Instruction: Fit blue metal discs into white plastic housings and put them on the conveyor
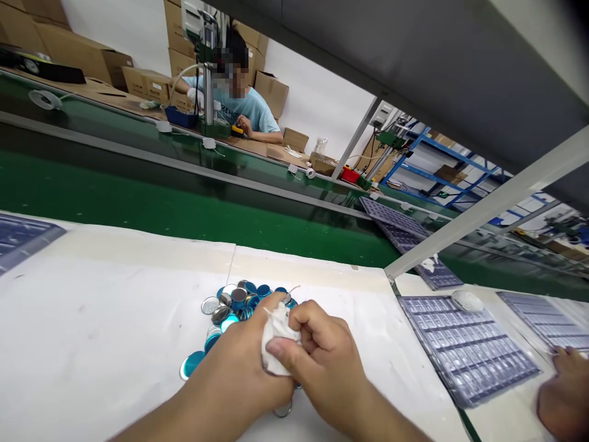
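Observation:
A crumpled white cloth or tissue (276,344) is bunched between my two hands above the white table surface (115,319). My left hand (239,362) wraps round it from the left, fingers mostly out of sight. From the right, my right hand (322,356) pinches it with thumb and curled fingers. What lies inside the white material, if anything, is hidden. Just beyond and to the left of my hands is a loose pile of round discs (239,298), some shiny silver and some blue. One blue disc (193,364) lies at the pile's near left edge.
Plastic trays sit at the right (469,344) and far left (27,239). A green conveyor belt (138,196) runs behind the table. A slanted metal post (488,202) rises at the right. Across the belt sits a person (253,110); another person's hand (568,387) is at the right edge.

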A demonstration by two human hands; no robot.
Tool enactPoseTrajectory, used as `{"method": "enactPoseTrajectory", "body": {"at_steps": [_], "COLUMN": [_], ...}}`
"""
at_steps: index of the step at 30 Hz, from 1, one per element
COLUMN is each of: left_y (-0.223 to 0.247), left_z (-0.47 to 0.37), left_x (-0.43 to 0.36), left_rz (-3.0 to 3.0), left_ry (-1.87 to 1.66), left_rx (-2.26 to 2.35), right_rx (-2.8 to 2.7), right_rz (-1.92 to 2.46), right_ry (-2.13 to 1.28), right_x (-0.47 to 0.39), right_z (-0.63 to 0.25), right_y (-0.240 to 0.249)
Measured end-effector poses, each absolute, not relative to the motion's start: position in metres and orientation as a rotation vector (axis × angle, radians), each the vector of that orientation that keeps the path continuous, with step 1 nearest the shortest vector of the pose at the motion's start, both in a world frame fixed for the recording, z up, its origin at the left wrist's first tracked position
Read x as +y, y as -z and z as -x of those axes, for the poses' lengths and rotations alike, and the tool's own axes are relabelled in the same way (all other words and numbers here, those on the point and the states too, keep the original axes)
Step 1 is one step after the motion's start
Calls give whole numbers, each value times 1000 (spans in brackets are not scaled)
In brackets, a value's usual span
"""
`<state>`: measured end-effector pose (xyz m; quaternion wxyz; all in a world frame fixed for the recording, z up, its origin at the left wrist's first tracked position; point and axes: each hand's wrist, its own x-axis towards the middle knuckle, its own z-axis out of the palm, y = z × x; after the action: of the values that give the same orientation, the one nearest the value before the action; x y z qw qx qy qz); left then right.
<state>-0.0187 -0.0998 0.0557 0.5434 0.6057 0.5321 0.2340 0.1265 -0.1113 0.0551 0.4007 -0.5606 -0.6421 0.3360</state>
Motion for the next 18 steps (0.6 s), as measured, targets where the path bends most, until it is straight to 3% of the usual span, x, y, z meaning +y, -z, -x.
{"method": "enactPoseTrajectory", "body": {"at_steps": [2,7,12,18], "left_y": [-57,-67,-58,-42], "left_z": [17,15,20,22], "left_x": [-101,-103,-98,-103], "left_rz": [-1579,-1587,-1781,-1835], "left_ry": [-441,-451,-441,-718], "left_rx": [1260,1277,1238,1208], "right_rx": [-1540,-1340,-1741,-1475], "right_rz": [1505,1341,1405,1465], "right_ry": [-855,-1226,-866,-905], "right_x": [-107,-104,-111,-91], "right_z": [-125,-141,-135,-158], "right_y": [-54,-64,-66,-50]}}
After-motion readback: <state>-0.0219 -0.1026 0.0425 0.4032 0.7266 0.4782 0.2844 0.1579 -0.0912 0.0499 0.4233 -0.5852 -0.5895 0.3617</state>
